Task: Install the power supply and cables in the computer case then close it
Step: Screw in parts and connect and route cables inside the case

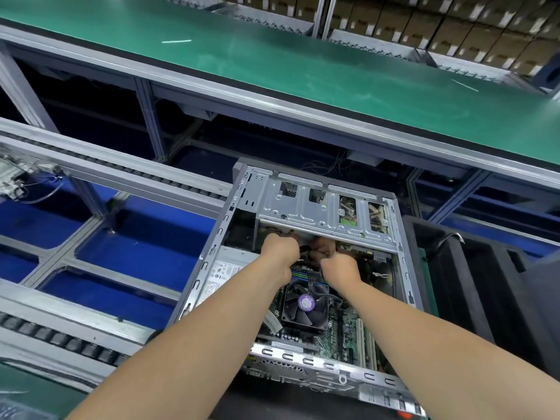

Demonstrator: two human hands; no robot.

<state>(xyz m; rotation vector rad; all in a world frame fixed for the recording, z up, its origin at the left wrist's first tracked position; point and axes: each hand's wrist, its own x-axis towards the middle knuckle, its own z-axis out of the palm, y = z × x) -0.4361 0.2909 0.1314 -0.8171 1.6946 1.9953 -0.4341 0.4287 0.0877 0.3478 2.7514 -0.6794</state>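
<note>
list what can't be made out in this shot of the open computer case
- Head view: fingertips of the left hand and right hand go under the silver metal drive cage; what they grip is hidden.
- Head view: label print on the grey power supply box is too small, partly covered by the left forearm.
- Head view: the right forearm covers part of the green motherboard.
- Head view: brown cartons at top are blurred.

The roller conveyor (127,172) runs left to right. The open computer case (303,204) lies flat across it, centre right. A green bench (303,74) stands beyond.
</note>
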